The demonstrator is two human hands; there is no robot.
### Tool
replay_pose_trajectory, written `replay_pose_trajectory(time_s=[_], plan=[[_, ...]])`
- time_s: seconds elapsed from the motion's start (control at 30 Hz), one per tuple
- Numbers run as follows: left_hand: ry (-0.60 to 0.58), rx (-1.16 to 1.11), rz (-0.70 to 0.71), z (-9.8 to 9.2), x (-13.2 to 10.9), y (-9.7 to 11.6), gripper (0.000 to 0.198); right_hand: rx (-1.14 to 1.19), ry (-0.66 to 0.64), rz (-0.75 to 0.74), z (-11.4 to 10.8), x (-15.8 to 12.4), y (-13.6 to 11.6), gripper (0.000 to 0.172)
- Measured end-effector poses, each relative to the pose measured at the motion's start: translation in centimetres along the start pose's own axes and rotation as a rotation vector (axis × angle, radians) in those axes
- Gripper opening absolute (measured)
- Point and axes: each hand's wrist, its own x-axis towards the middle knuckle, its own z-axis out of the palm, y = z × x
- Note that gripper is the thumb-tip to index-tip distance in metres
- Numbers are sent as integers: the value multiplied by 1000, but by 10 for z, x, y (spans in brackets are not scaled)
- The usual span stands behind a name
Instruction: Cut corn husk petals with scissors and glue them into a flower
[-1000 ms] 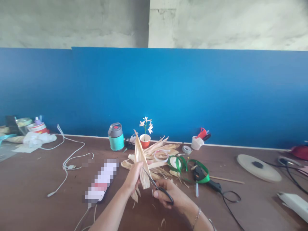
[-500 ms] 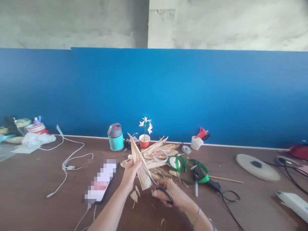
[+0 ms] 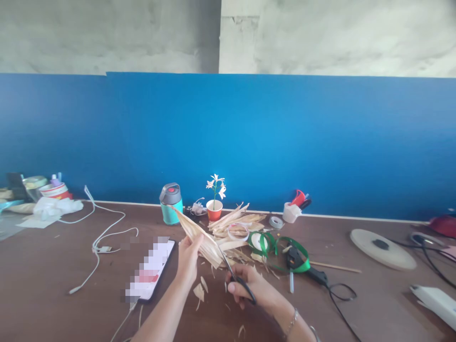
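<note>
Between thumb and fingers, my left hand [image 3: 189, 254] pinches a pale dried corn husk [image 3: 208, 247], which slants from upper left to lower right. My right hand [image 3: 245, 285] has its fingers through the handles of black-handled scissors [image 3: 244, 286]. Their blades reach the right edge of the husk near its lower end; I cannot tell whether they are cutting into it. Behind the hands lies a pile of dried husks [image 3: 237, 221]. Small husk scraps [image 3: 199, 291] are scattered on the table below the held piece.
A red-and-white cup [image 3: 214, 212] with white flowers and a turquoise container [image 3: 171, 209] stand behind. Green ribbon [image 3: 269, 244] and a glue gun [image 3: 295, 259] lie right, with a trailing cord. A phone [image 3: 153, 270] is left, near white cables [image 3: 98, 242]. A round disc [image 3: 383, 248] lies far right.
The husk has tilted further left, its tip now in front of the turquoise container, and its lower end has risen slightly. The right hand with the scissors has barely moved.
</note>
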Motion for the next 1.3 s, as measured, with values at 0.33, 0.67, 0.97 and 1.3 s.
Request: replay_pose_trajectory(time_s=[0.33, 0.67, 0.97, 1.3], plan=[[-18, 29, -45, 0, -1, -3, 28, -20, 90, -18, 1, 3, 5, 41], [4, -18, -25, 5, -4, -2, 31, -13, 79, -3, 4, 3, 1, 41], [-11, -57, 37, 2, -4, -11, 31, 37, 7, 17, 2, -5, -10, 44], [26, -23, 75, 0, -3, -14, 32, 69, -15, 24, 1, -7, -10, 44]])
